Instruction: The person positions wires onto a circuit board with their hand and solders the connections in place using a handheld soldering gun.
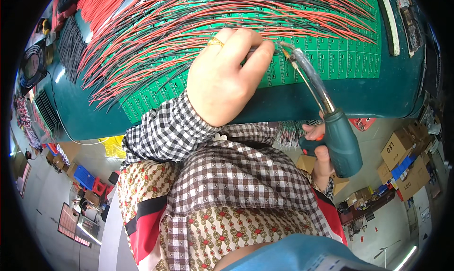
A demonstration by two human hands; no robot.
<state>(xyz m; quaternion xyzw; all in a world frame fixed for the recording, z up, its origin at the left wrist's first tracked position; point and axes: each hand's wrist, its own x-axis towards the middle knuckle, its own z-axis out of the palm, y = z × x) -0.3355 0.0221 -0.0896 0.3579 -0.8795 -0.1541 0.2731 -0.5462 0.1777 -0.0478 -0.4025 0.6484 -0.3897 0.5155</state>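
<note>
My left hand point(229, 77), with a ring on one finger, is over the green circuit boards point(340, 58). Its thumb and forefinger are pinched on a thin wire, mostly hidden by the fingers. My right hand point(323, 163) is wrapped round the grip of a dark green soldering gun point(345, 145) with a red trigger. The gun's metal tip and curved tube point up and left, ending close beside my left fingertips at the boards' pads. Many red and black wires point(156, 44) lie in rows across the boards.
Bundles of red wires point(101, 6) and black wires point(71, 48) lie at the far left of the dark green table point(90, 115). A small fan point(33, 65) stands at its left edge. A worn metal holder point(409, 25) is at the far right. Cardboard boxes point(399, 148) stand beyond, lower right.
</note>
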